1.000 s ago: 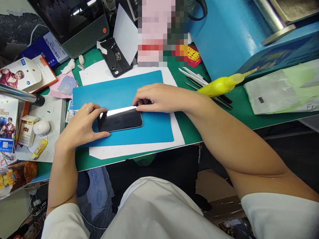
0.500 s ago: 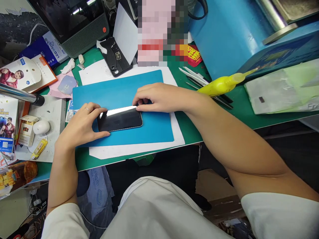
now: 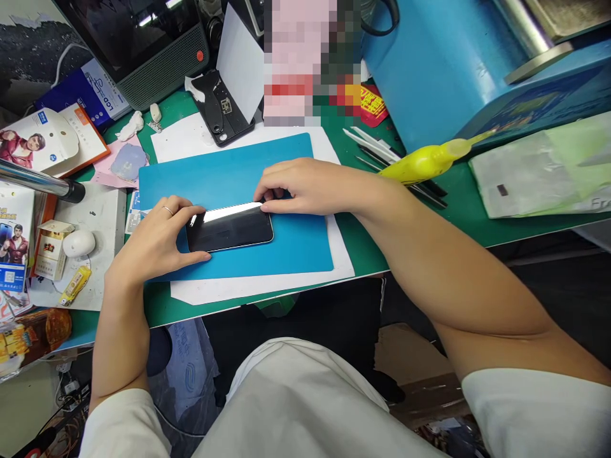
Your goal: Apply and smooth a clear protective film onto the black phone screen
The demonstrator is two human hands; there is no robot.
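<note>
The phone [image 3: 231,231] lies screen up on the blue mat [image 3: 224,172]. The left hand [image 3: 153,243] has its grip clamped on the phone's left end, forefinger at the far edge, thumb at the near edge. The right hand [image 3: 300,184] touches the far right corner with its thumb; whether its grip is closed cannot be determined.

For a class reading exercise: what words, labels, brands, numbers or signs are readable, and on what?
"LCD": blue box; script beside it unreadable.
"Fr", cut off at the picture's edge: plastic bag.
Smartphone: no readable text.
Too small or blurred: red packet, cigarette pack, other print.
</note>
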